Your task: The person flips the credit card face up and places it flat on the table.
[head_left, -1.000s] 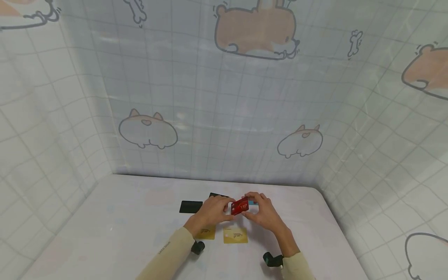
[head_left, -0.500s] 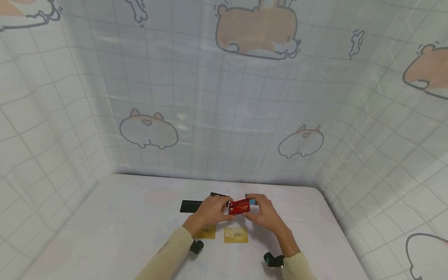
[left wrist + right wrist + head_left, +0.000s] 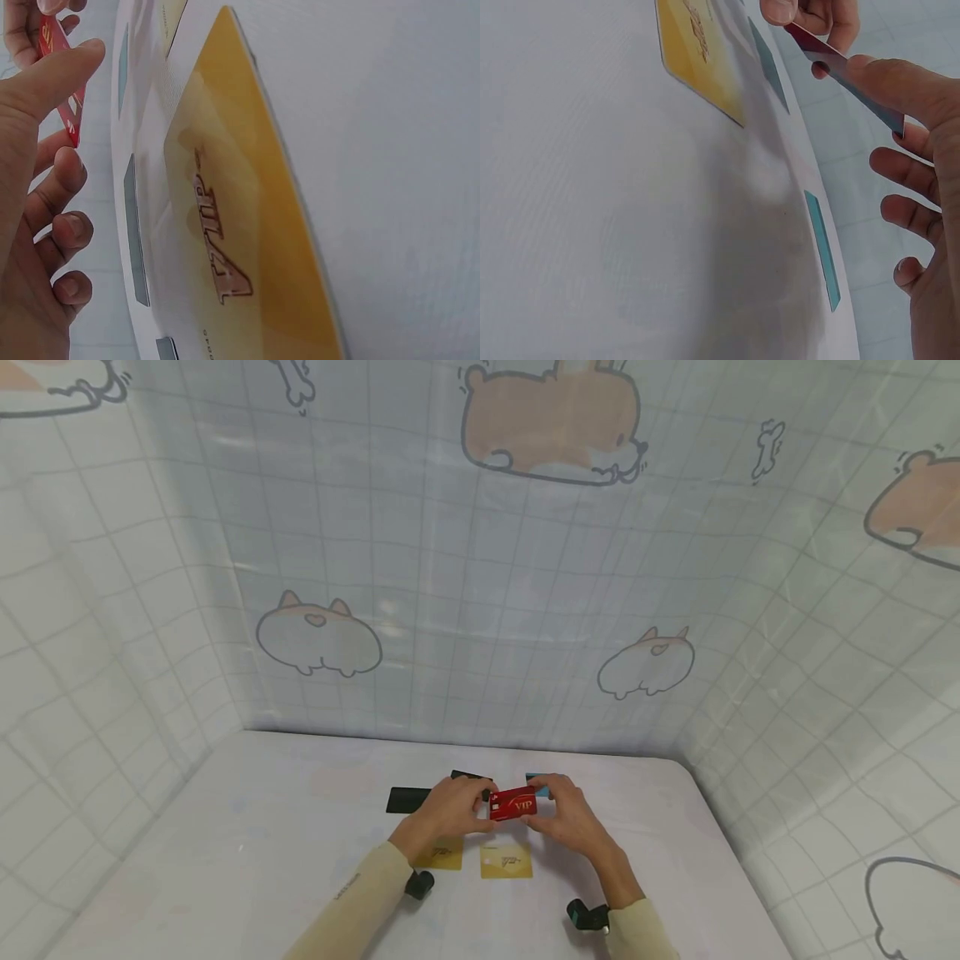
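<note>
A red VIP card (image 3: 513,804) is held up above the table, its printed face toward the head camera. My left hand (image 3: 447,807) pinches its left end, thumb on one side and index finger at the corner in the left wrist view. The right hand (image 3: 567,814) grips the other end between thumb and index finger, its remaining fingers loosely bent. Below the hands lie two yellow cards: one (image 3: 506,862) in full sight, the other (image 3: 442,856) partly covered by the left wrist.
Two black cards lie behind the left hand, one (image 3: 407,800) to the left and one (image 3: 471,775) farther back. A blue card (image 3: 823,251) lies behind the right hand. A patterned curtain (image 3: 480,693) rises along the table's back edge (image 3: 337,740).
The red card has turned from a slanted pose to nearly level and faces the head camera more squarely. Both hands stay almost in place around it.
</note>
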`<move>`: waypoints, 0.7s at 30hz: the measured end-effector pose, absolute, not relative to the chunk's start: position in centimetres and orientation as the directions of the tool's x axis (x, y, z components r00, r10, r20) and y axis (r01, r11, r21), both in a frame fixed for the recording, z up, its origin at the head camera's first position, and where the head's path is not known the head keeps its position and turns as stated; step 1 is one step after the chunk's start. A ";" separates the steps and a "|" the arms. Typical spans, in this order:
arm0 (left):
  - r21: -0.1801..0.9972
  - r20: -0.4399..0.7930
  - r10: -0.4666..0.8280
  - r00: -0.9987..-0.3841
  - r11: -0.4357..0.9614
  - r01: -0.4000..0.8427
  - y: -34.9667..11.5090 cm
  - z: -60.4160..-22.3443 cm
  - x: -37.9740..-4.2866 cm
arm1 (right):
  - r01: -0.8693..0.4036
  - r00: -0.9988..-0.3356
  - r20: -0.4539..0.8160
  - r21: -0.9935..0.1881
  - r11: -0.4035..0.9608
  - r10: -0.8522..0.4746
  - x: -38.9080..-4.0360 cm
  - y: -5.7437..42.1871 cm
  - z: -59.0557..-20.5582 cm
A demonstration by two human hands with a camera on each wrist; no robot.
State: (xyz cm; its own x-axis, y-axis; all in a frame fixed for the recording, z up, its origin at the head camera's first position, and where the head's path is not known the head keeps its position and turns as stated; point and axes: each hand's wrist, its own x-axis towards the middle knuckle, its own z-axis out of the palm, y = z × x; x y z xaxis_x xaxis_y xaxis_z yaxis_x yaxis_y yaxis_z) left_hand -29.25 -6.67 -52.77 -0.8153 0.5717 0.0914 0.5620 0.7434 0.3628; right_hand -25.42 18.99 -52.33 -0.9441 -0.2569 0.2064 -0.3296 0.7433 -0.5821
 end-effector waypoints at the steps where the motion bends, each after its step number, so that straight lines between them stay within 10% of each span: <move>1: 0.367 0.088 0.571 -0.816 0.744 0.559 -6.7 -52.8 -29.3 | -0.335 -0.942 0.210 -0.579 0.743 -0.261 -25.4 19.1 -52.4; 21: 0.311 0.061 0.578 -0.814 0.764 0.566 -6.4 -52.6 -28.9 | -0.296 -0.955 0.169 -0.557 0.776 -0.243 -25.3 19.7 -53.4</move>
State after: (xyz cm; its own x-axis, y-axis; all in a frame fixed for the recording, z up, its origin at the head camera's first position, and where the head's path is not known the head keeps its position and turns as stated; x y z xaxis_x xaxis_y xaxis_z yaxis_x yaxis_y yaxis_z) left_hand -28.94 -6.41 -52.64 -0.8138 0.5780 0.0612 0.5658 0.7638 0.3107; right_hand -25.34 19.73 -53.35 -0.9553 -0.2427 0.1689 -0.2957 0.7764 -0.5566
